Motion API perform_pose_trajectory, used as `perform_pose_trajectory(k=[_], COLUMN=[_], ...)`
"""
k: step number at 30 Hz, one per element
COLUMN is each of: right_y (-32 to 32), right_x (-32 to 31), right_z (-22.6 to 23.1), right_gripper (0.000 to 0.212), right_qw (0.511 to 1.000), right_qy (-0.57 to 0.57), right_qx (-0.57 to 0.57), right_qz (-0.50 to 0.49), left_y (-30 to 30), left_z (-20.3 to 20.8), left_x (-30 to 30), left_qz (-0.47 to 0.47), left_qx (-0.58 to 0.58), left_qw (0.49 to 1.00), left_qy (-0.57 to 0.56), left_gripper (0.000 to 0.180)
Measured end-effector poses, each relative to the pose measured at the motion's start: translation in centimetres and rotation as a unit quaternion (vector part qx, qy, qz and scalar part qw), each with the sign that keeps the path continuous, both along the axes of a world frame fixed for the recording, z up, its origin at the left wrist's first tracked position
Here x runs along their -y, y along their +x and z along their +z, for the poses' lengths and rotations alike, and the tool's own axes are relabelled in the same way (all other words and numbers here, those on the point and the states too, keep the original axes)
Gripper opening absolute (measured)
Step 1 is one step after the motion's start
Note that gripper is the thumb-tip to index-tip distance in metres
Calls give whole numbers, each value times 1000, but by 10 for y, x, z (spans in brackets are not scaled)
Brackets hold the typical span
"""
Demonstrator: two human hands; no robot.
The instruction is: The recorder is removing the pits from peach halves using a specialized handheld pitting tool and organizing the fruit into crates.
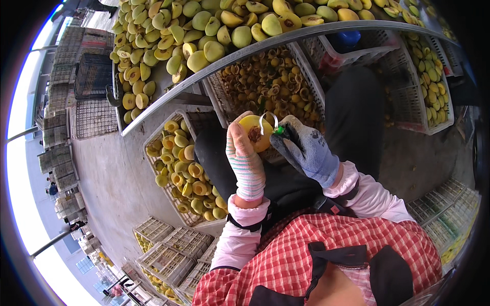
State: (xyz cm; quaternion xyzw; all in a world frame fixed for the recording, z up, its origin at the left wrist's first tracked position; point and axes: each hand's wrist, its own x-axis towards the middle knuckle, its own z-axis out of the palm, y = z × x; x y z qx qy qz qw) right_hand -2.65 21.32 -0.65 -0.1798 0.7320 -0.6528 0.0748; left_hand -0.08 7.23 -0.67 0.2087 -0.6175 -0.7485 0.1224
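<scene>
My left hand, in a striped white glove, is closed around a yellow peach half. The cut face shows, with a rough brown hollow in its middle. In a blue-grey glove, my right hand grips a pitting knife with a green handle part and a curved metal loop blade. The loop sits over the cut face by the hollow; whether it touches the flesh I cannot tell. Below both hands, a crate holds many small brownish scooped-out pieces.
A metal-edged table heaped with peach halves crosses the front. At left stands a crate of hollowed halves; another filled crate is at right. Stacked crates stand behind left. My dark-clad knees flank the work.
</scene>
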Motion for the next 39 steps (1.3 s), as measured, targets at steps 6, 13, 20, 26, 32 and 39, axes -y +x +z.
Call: perform_pose_trajectory(k=[6,13,20,26,32,39], right_y=[18,23,32,43,41,20], right_x=[7,7,3,5,2,3], right_z=[-5,-9,-19,-30,-31,-27], right_gripper=[27,25,32,30,48,49], right_qw=[984,996,999,999,656,398], right_qy=[152,72,13,12,-374,-644], right_qx=[-87,-43,26,33,605,552], right_qz=[-1,-16,29,10,252,348], left_y=[0,-4,3,2,6,18], left_z=[2,7,-1,-1,-2,-48], left_x=[-4,-19,-12,-9,4,-9], left_qz=[14,42,7,-44,-92,-22], left_qx=[-13,-71,-27,13,-11,135], left_qw=[1000,995,987,986,988,954], left_qy=[4,-63,-160,-161,-123,266], left_gripper=[41,35,28,27,28,43])
